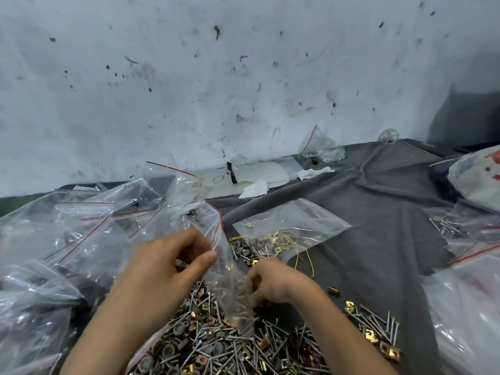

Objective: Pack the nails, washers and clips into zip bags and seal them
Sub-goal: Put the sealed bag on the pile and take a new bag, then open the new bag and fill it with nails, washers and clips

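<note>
Head view shows our left hand (167, 263) pinching the zip bag (230, 282) by its mouth above the pile of nails, washers and clips (216, 345) at six o'clock, our right hand (273, 282) with fingers curled against it, grip unclear, so a slack mouth might spill nails.

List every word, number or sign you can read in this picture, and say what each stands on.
"O": a hand-drawn ring on the white board by the wall.
Handwriting left of it on that board: too blurred to read.
Red print on the white sack at the right edge: too blurred to read.
The zip bag in the left hand: a red seal line, no text.
</note>
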The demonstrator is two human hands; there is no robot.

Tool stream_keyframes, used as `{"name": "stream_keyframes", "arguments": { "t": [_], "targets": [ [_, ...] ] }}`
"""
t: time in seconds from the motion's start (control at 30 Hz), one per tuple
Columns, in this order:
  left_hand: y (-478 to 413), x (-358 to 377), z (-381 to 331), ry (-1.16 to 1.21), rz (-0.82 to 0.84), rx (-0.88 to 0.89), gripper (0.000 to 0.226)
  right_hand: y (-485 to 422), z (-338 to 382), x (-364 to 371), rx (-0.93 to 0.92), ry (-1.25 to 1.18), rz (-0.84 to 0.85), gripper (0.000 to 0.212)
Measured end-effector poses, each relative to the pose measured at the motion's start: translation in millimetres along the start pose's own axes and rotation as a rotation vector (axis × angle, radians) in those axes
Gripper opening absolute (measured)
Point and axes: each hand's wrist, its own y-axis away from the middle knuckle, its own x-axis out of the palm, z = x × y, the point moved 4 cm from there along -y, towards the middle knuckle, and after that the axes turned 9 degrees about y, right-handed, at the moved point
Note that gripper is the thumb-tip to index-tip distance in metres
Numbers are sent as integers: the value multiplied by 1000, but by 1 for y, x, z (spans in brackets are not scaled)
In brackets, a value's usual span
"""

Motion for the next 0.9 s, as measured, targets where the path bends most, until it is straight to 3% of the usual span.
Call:
{"name": "stream_keyframes", "arguments": {
  "t": [0.43, 0.53, 0.63, 0.73, 0.83, 0.9],
  "targets": [
    [0, -2, 11, -40, 51, 16, 21, 3, -7, -5, -91, 90, 55, 12],
    [0, -3, 12, -48, 54, 14, 21, 12, -13, -29, -50, -88, -103, 7],
    [-1, -1, 9, -29, 65, 26, 18, 30, -11, -63, -75, -260, -390, 15],
    [-1, 3, 0, -13, 123, 48, 18, 54, 11, -89, -257, -464, -694, 23],
    [1, 8, -5, -2, 169, 74, 34, 76, 40, -94, -502, -664, -773, 22],
    [0, 9, -7, 14, 165, 97, 34, 81, 55, -89, -560, -632, -737, 20]
  ]
}}
